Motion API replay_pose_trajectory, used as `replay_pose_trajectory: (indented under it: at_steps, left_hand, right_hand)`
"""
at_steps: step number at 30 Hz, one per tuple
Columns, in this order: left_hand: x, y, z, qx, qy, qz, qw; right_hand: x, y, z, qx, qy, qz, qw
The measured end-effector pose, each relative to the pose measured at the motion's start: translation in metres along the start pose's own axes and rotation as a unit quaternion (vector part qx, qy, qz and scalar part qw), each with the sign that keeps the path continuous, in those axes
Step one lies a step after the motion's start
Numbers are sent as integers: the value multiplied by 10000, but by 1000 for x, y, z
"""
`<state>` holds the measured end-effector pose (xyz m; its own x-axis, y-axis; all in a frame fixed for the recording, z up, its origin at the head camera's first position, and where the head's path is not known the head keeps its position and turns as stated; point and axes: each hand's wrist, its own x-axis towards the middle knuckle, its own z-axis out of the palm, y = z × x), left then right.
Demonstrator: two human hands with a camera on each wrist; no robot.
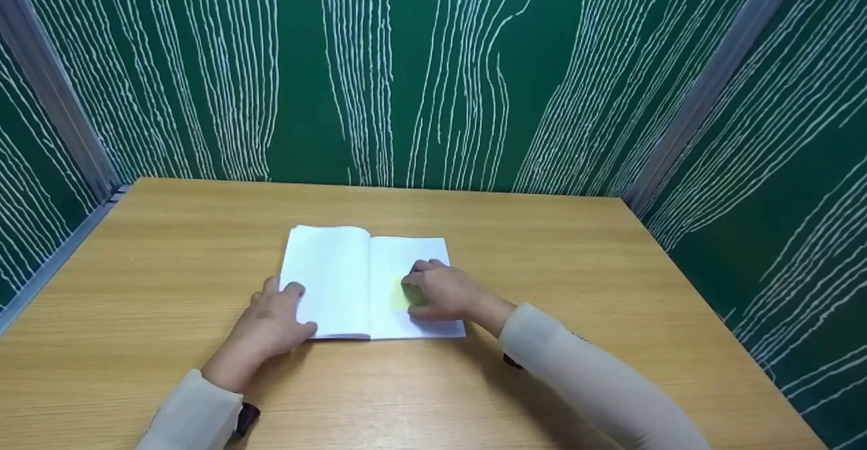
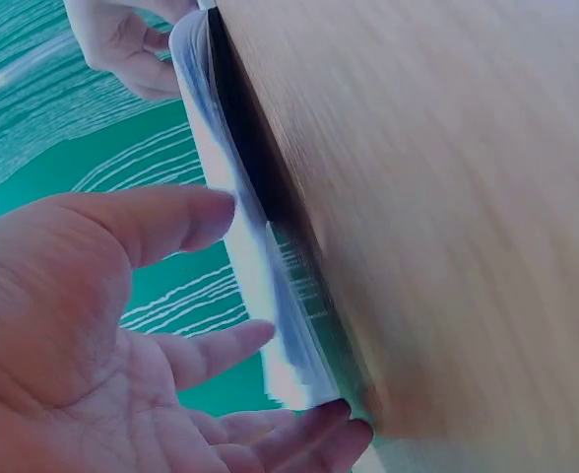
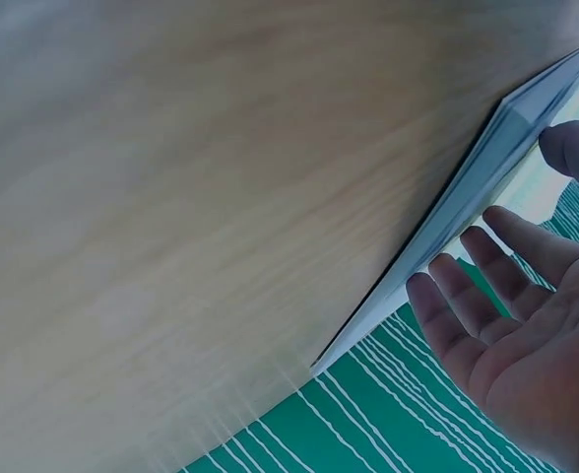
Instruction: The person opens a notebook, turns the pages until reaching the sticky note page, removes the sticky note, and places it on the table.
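Note:
An open notebook [image 1: 332, 260] with white pages lies flat on the table. On its right page is a pale yellow paper, apparently a sticky note [image 1: 396, 295], partly covered by my right hand [image 1: 447, 293]. That hand's fingers are slightly bent, their tips at the page, with the thumb apart from them. My left hand [image 1: 267, 321] rests at the notebook's lower left edge, its thumb and index finger spread over the page margin. From the left wrist, the remaining fingers [image 2: 309, 439] reach along the notebook's outer edge. Neither palm grips anything.
The wooden table [image 1: 576, 260] extends around the notebook on all sides. Behind it and to the right stand green panels [image 1: 298, 97] with white wavy lines, joined by grey metal posts [image 1: 704, 91]. A dark band [image 1: 248, 417] shows at my left cuff.

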<state>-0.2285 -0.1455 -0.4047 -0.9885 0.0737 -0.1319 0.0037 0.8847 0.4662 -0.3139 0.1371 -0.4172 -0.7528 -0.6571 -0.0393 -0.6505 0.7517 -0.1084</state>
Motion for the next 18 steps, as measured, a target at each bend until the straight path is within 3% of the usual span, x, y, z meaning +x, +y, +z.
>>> replay_pose_trajectory:
  at_steps: [4, 11, 18]
  left_hand:
    - [1, 2, 1, 155, -112, 212, 9996]
    - [4, 3, 5, 35, -111, 861, 9962]
    - [6, 4, 5, 45, -292, 869, 9958]
  right_hand:
    - [0, 0, 0, -2, 29, -1, 10000]
    - [0, 1, 1, -89, 186, -211, 9996]
    - [2, 1, 3, -68, 139, -150, 9998]
